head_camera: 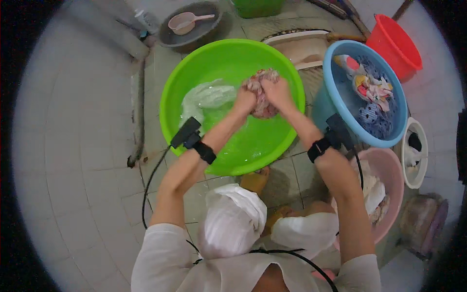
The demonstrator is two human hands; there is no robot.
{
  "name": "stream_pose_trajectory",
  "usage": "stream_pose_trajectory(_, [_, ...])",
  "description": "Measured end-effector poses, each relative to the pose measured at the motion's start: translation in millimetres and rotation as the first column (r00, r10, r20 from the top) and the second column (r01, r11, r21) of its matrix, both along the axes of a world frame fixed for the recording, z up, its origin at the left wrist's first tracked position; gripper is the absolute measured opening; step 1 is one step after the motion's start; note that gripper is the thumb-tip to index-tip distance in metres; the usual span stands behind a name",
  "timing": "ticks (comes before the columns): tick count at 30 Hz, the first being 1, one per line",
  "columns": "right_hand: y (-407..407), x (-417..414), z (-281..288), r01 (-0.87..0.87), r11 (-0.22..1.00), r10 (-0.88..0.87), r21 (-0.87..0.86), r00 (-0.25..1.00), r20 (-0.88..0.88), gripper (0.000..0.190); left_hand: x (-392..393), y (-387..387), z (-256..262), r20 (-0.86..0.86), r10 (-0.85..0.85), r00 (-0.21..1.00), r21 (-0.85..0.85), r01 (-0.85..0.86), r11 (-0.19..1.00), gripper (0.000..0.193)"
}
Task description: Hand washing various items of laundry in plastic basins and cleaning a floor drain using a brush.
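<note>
Both hands grip one bunched, wet patterned cloth point(263, 106) above the right part of a large green plastic basin point(166, 109) that holds water. My left hand point(245, 100) closes on the bundle's left side, and my right hand point(279, 91) grasps its upper right. The bundle's lower end hangs between my wrists. In the basin's left half a whitish, sheer wet cloth point(209, 95) lies in the water. A black strapped device sits on each of my forearms, with a cable running from it.
A blue tub point(328, 73) with wet clothes stands right of the basin, a red bucket point(397, 43) behind it. Nearer are a pink basin point(397, 204) of laundry, a white basin point(423, 157) and a small stool point(419, 222). Back left, a grey basin point(171, 43) holds a pink dipper point(182, 22).
</note>
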State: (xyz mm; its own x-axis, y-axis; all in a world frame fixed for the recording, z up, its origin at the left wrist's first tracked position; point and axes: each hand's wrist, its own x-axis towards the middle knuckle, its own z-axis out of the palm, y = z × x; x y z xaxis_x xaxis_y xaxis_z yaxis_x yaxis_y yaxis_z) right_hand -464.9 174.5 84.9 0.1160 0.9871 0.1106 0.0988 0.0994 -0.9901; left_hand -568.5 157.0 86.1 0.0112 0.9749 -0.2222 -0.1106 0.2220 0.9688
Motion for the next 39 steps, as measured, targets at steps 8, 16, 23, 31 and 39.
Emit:
stream_pose_trajectory(8, [29, 143, 114, 0.143, 0.989, -0.103, 0.046, 0.868, -0.485, 0.029, -97, 84, -18, -0.492, -0.293, 0.82, -0.292, 0.162, 0.943, 0.068])
stream_pose_trajectory(16, [-38, 277, 128, 0.344, 0.937, -0.288, -0.059, 0.857, 0.428, 0.039, -148, 52, -103, -0.938, -0.282, -0.201, -0.299, 0.06, 0.952, 0.102])
stream_pose_trajectory(23, [-58, 205, 84, 0.13, 0.974, -0.225, 0.184, 0.601, 0.767, 0.033, -157, 36, -139, -0.961, -0.215, -0.177, -0.277, 0.541, 0.794, 0.018])
stream_pose_trajectory(31, [-30, 79, -16, -0.339, 0.919, 0.378, -0.203, 0.601, 0.705, 0.039, -43, -42, -102, -0.958, -0.276, 0.08, -0.149, 0.684, 0.714, 0.032])
stream_pose_trajectory(39, [-19, 34, -76, -0.018, 0.871, 0.461, -0.491, 0.376, 0.804, 0.08, -125, -29, -113, -0.981, 0.071, 0.178, 0.077, 0.027, 0.997, 0.072])
